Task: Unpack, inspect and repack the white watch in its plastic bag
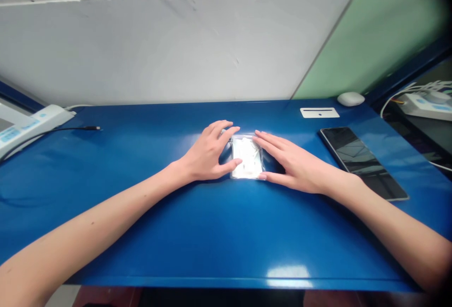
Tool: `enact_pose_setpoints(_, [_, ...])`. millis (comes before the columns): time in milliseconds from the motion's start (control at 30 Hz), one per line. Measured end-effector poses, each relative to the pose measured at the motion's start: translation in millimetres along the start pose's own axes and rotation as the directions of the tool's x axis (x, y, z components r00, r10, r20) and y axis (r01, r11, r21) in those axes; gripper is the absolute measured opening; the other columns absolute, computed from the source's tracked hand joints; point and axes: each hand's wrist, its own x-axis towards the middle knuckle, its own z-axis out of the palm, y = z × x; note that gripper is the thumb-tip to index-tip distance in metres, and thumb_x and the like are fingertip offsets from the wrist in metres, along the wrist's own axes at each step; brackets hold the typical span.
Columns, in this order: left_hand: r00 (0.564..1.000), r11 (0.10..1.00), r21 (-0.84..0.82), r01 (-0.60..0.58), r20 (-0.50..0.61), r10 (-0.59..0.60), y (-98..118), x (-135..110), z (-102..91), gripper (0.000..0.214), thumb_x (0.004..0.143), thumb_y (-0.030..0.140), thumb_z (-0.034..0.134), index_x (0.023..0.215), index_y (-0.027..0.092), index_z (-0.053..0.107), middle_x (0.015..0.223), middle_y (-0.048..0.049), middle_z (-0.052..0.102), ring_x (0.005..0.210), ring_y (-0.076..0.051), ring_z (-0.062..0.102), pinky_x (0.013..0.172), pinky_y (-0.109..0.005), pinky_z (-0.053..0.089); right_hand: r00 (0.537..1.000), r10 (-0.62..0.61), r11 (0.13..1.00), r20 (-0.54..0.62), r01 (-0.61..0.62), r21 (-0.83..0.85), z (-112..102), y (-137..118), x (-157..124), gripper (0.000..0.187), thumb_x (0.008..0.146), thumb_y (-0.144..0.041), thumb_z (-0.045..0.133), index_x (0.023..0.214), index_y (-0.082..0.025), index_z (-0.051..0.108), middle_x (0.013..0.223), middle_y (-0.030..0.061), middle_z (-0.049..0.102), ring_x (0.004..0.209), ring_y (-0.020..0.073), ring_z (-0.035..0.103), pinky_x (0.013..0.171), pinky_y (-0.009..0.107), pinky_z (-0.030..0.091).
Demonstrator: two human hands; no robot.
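A small clear plastic packet with a white, shiny inside (247, 158) lies flat on the blue table (219, 231). From its left side my left hand (212, 151) reaches over, fingers spread, the thumb resting on the packet and the fingertips by its upper left corner. On the other side is my right hand (291, 163), fingers stretched out, with the fingertips at the upper right corner and the thumb at the lower right corner. Glare hides whatever is printed on or packed in the packet.
A black phone (363, 163) lies right of my right hand. Behind it are a white card with a dark slot (319, 112) and a white rounded case (351, 99). At left, a black cable (70, 128) runs from near a white power strip (33, 128). A grey panel (158, 52) closes the back.
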Motion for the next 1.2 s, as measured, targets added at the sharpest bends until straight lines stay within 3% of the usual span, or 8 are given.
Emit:
enact_pose_setpoints(133, [0.982, 0.997, -0.067, -0.028, 0.187, 0.040, -2.9, 0.7, -0.5, 0.089, 0.086, 0.061, 0.057, 0.153, 0.011, 0.023, 0.153, -0.0232, 0.037, 0.141, -0.036, 0.037, 0.113, -0.052, 0.034, 1.000, 0.014, 1.000, 0.020, -0.014, 0.002, 0.2, 0.6, 0.0, 0.088, 0.092, -0.063, 0.046, 0.154, -0.005, 0.027, 0.160, 0.0228, 0.025, 0.148, 0.0343, 0.027, 0.116, 0.053, 0.034])
enact_pose_setpoints(433, [0.966, 0.998, -0.040, -0.037, 0.256, 0.046, -4.7, 2.8, 0.2, 0.117, 0.068, 0.086, 0.058, 0.150, 0.008, 0.034, 0.153, -0.0239, 0.037, 0.143, -0.040, 0.032, 0.117, -0.053, 0.026, 0.997, 0.038, 0.999, 0.066, -0.039, 0.009, 0.2, 4.7, 0.1, 0.099, 0.089, -0.070, 0.045, 0.155, -0.002, 0.020, 0.161, 0.0226, 0.022, 0.149, 0.0353, 0.021, 0.117, 0.054, 0.030])
enact_pose_setpoints(600, [0.968, 0.998, -0.043, -0.038, 0.248, 0.048, -3.6, 3.4, 0.2, 0.116, 0.068, 0.086, 0.058, 0.150, 0.009, 0.035, 0.154, -0.0229, 0.037, 0.143, -0.039, 0.033, 0.117, -0.052, 0.026, 0.997, 0.052, 0.998, 0.049, -0.053, 0.027, 0.1, 6.2, 1.7, 0.101, 0.086, -0.071, 0.049, 0.154, 0.000, 0.023, 0.159, 0.0260, 0.026, 0.148, 0.0384, 0.024, 0.116, 0.055, 0.031])
enact_pose_setpoints(900, [0.982, 1.000, -0.026, -0.016, 0.188, 0.021, -2.3, 1.4, 1.2, 0.110, 0.071, 0.081, 0.061, 0.149, 0.008, 0.035, 0.151, -0.0242, 0.040, 0.141, -0.039, 0.036, 0.115, -0.055, 0.029, 0.998, 0.066, 0.997, 0.024, -0.067, 0.044, -2.3, 5.4, 2.3, 0.096, 0.086, -0.069, 0.051, 0.155, -0.008, 0.025, 0.157, 0.0248, 0.032, 0.145, 0.0414, 0.029, 0.113, 0.063, 0.032])
enact_pose_setpoints(1200, [0.980, 1.000, 0.000, -0.009, 0.198, 0.009, -2.1, -0.2, 2.7, 0.102, 0.077, 0.074, 0.059, 0.148, 0.005, 0.034, 0.151, -0.0250, 0.040, 0.141, -0.039, 0.036, 0.117, -0.055, 0.026, 0.996, 0.086, 0.995, 0.026, -0.087, 0.056, -1.1, 7.6, 2.5, 0.098, 0.085, -0.070, 0.052, 0.154, -0.006, 0.025, 0.158, 0.0244, 0.030, 0.147, 0.0394, 0.025, 0.115, 0.060, 0.031])
